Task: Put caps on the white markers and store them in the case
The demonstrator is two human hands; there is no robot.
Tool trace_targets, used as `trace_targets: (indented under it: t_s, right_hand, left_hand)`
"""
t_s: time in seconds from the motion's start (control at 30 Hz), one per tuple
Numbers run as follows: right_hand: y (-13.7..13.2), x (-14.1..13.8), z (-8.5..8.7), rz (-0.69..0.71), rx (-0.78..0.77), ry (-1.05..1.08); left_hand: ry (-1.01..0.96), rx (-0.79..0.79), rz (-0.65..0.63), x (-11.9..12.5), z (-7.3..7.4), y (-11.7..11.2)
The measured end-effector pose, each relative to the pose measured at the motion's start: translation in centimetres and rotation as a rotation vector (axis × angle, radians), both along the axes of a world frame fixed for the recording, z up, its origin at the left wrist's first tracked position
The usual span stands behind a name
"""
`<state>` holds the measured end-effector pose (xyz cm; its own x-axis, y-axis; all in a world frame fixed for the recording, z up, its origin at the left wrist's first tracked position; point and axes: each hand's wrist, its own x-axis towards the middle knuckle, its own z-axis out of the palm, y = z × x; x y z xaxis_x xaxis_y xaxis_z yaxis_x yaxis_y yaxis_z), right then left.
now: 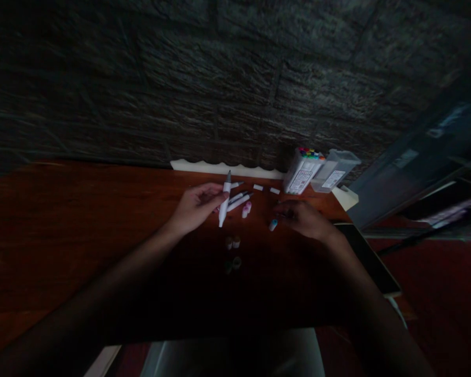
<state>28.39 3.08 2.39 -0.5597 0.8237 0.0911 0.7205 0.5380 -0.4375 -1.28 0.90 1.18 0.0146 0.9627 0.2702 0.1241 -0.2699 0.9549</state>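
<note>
My left hand (196,207) grips a white marker (224,203) upright, slightly tilted, its grey end and dark tip bare and pointing up. Behind it several uncapped white markers (239,202) lie on the wooden table. My right hand (304,219) is low over the table, fingers pinched together; whatever is between them is too dark to make out. Just beside those fingers rests a cap with a blue end (273,225). Two pink-ended caps (246,210) stand between the hands. Closer to me are two brownish caps (233,242) and two dim greenish ones (233,264).
A clear case full of coloured markers (301,173) stands at the back right, with an empty clear case (335,172) next to it. White pieces (258,187) lie near the wall. A dark flat device (371,259) sits at the table's right edge. A stone wall (220,104) rises behind.
</note>
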Motion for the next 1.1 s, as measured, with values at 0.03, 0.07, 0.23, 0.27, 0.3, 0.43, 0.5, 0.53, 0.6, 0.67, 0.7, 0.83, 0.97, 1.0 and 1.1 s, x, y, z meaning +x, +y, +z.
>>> trace_targets:
  t_s: [0.03, 0.07, 0.23, 0.27, 0.3, 0.43, 0.5, 0.53, 0.6, 0.67, 0.7, 0.83, 0.97, 1.0, 1.1]
  right_hand:
    - [0.0, 0.1, 0.2, -0.012, 0.007, 0.015]
    - [-0.1, 0.2, 0.4, -0.025, 0.008, 0.037]
    - [-0.2, 0.9, 1.1, -0.065, -0.013, 0.211]
    - [-0.2, 1.0, 1.2, -0.065, -0.02, 0.223]
    - [-0.2, 1.1, 1.2, -0.064, -0.027, 0.22]
    - [-0.1, 1.1, 1.2, -0.05, -0.045, 0.125]
    - [-0.2, 1.0, 1.3, -0.023, -0.069, 0.083]
    - [-0.3, 0.9, 1.3, -0.007, -0.088, 0.066]
    - [-0.5, 0.7, 1.3, 0.017, -0.131, 0.037]
    - [-0.7, 0.5, 1.1, 0.031, -0.169, 0.01]
    - [-0.7, 0.5, 1.0, 0.036, -0.187, 0.005]
    - [-0.7, 0.3, 0.8, 0.058, -0.215, 0.009]
    - [-0.6, 0.4, 0.7, 0.07, -0.188, 0.014]
    - [-0.6, 0.5, 0.7, 0.071, -0.195, 0.018]
    - [-0.7, 0.5, 0.7, 0.061, -0.231, 0.042]
  left_hand:
    - [-0.004, -0.001, 0.002, 0.0, 0.0, 0.0]
    - [-0.007, -0.003, 0.003, 0.0, 0.0, 0.0]
    - [-0.012, -0.023, -0.003, -0.1, 0.1, 0.0]
    - [-0.013, -0.025, -0.008, 0.0, 0.1, 0.0]
    - [-0.014, -0.023, -0.01, 0.0, 0.1, 0.0]
    - [-0.001, -0.029, 0.001, -0.1, 0.2, 0.0]
    - [0.006, -0.031, -0.001, -0.1, 0.1, 0.0]
    - [0.006, -0.026, -0.004, -0.1, 0.1, 0.0]
    - [0.003, -0.01, -0.005, -0.1, 0.0, 0.0]
    - [0.002, -0.006, 0.003, -0.1, 0.0, 0.0]
    - [0.004, -0.013, 0.006, -0.1, 0.0, 0.0]
    - [0.018, -0.035, 0.0, -0.1, 0.0, 0.0]
    - [0.019, -0.022, 0.004, 0.0, 0.0, -0.1]
    - [0.02, -0.022, 0.005, 0.0, 0.0, -0.1]
    - [0.024, -0.033, -0.001, 0.0, 0.0, -0.1]
